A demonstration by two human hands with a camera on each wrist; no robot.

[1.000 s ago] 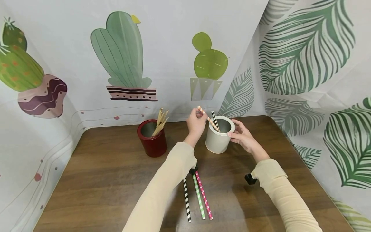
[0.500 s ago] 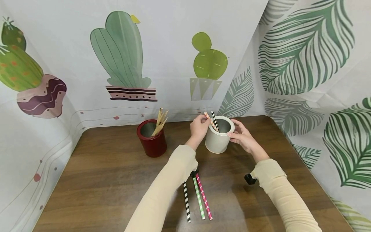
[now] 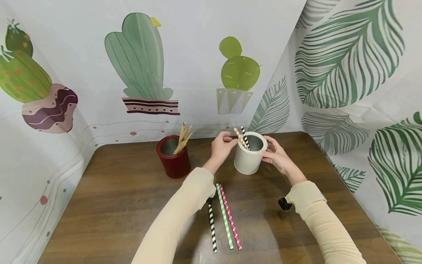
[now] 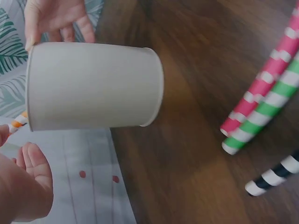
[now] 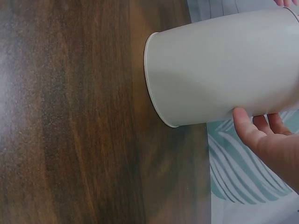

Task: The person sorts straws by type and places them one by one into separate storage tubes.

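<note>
A white can (image 3: 248, 161) stands upright at the back of the table. An orange-striped paper straw (image 3: 240, 136) and a black-striped paper straw (image 3: 244, 134) lean inside against its left rim. My right hand (image 3: 278, 157) holds the can's right side, its thumb (image 5: 243, 122) against the wall. Just left of the rim is my left hand (image 3: 221, 149), its thumb close to the orange straw and its other fingers (image 4: 37, 161) spread away from it. A black-striped straw (image 3: 212, 231), a green-striped straw (image 3: 225, 218) and a pink dotted straw (image 3: 231, 220) lie on the table.
To the left stands a dark red can (image 3: 176, 167) with thin light-brown sticks (image 3: 182, 138) leaning in it. The wooden table (image 3: 115, 205) meets a cloth backdrop (image 3: 194, 66) printed with cacti and leaves along its back edge.
The orange-striped straw has gone lower into the white can beside the black one. My left hand has let go of it and moved slightly left. The right hand keeps its hold.
</note>
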